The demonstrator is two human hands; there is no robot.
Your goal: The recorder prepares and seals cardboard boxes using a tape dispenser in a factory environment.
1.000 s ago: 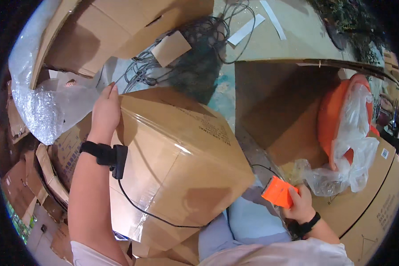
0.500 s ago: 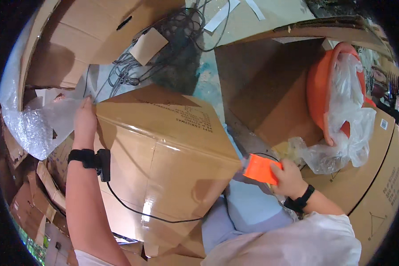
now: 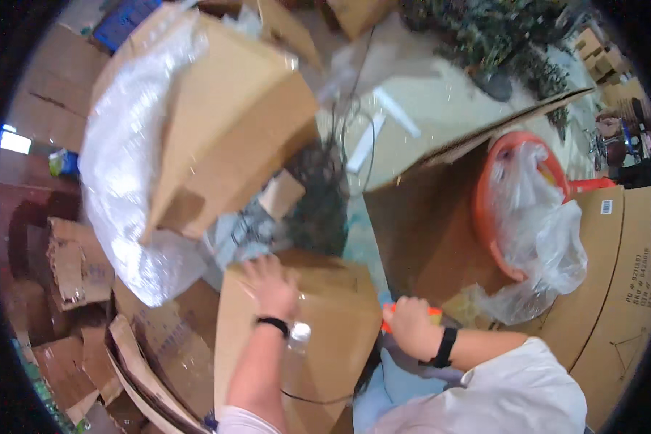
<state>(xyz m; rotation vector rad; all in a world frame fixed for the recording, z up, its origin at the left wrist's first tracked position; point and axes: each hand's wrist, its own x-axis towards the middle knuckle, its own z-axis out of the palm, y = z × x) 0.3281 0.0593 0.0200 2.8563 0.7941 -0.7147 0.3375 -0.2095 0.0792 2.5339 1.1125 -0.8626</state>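
A brown cardboard box stands right before me, with glossy clear tape on its surface. My left hand lies on the box near its far left edge, fingers spread and holding nothing. At the box's right side, my right hand is closed around an orange tape dispenser. Most of the dispenser is hidden behind my fingers, so I cannot tell whether it touches the box. A thin black cable runs across the box's near part from my left wrist.
At left, bubble wrap drapes over a large open carton. An orange basket with clear plastic bags stands at right, by more cartons. Torn cardboard is piled at far left. Dark green branches lie far off.
My view has shifted, and the box now appears turned. My left hand has gone from gripping its left edge to lying flat on it. The dispenser is now closer against the box's right side.
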